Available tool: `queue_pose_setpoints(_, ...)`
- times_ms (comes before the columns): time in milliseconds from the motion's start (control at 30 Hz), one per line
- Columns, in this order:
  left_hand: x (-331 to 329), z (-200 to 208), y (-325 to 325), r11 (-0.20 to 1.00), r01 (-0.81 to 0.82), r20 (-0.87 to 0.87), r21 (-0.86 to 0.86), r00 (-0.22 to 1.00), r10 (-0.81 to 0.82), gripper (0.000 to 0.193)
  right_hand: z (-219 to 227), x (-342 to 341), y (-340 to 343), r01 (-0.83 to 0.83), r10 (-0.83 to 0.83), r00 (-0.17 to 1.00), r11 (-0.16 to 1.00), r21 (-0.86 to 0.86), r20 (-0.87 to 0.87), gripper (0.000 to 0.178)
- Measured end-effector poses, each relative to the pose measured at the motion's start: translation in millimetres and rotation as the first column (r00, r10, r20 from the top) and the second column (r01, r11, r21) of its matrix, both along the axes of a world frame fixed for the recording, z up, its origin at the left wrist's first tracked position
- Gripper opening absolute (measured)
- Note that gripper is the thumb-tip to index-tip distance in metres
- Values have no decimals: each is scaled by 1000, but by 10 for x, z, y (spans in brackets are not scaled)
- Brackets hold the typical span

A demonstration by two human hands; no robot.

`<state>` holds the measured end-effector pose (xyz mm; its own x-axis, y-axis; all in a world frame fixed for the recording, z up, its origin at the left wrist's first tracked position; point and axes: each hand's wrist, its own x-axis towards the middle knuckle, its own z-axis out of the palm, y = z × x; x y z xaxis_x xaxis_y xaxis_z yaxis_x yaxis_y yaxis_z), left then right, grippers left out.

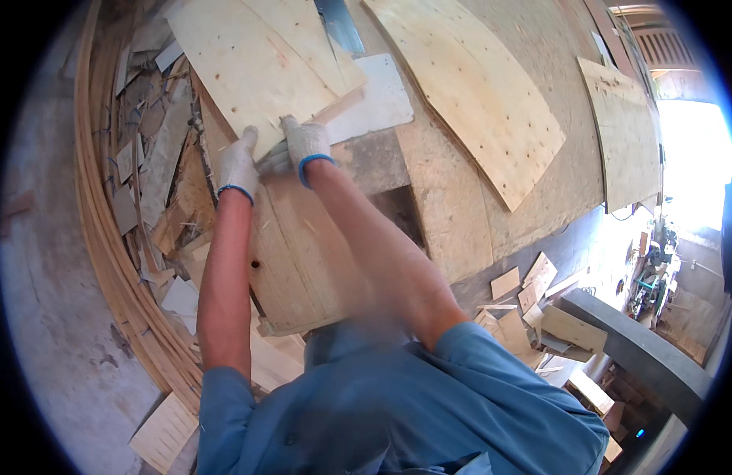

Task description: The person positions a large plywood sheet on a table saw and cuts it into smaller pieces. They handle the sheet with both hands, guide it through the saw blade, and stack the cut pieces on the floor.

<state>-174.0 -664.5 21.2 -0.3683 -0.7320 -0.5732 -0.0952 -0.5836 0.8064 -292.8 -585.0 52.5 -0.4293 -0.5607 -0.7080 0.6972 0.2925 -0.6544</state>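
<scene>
A pale plywood sheet (255, 71) lies at the far left of the wooden worktable, its near corner pointing toward me. My left hand (239, 168), in a white knit glove with a blue cuff, closes on the left side of that corner. Gloved the same way, my right hand (306, 144) grips the corner's right side, its thumb on top and its fingers reaching low toward the left hand. Part of the fingers is hidden by the sheet and the gloves. A white flat panel (375, 99) sits partly beneath the plywood, just beyond my right hand.
A dark rectangular opening (401, 212) breaks the worktable (298, 245). Farther right lie a large plywood sheet (477, 95) and another panel (619, 131). Wood scraps (164, 150) and long strips (104, 214) crowd the left. Offcuts (532, 285) lie beside a grey beam (635, 348) at right.
</scene>
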Motion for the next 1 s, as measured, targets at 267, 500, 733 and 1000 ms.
queue_pose_setpoints(267, -40, 72, -51, 992, 54, 97, -110, 994, -44, 44, -25, -73, -64, -44, 44, 999, 999, -3, 8, 44)
queue_pose_setpoints(500, -88, -76, -162, 999, -8, -40, 43, 999, 10, 43, -24, -101, -133, -45, 45, 999, 999, 22, -13, 47)
queue_pose_setpoints(733, -45, -137, -231, 1000, 26, -25, -4, 999, -26, 41, 42, -105, -162, -46, 48, 998, 998, 37, -50, 46)
queue_pose_setpoints(1000, -128, 55, -149, 998, -5, 86, -57, 996, 10, 43, -225, -109, -249, -26, 26, 1000, 999, 22, 14, 47)
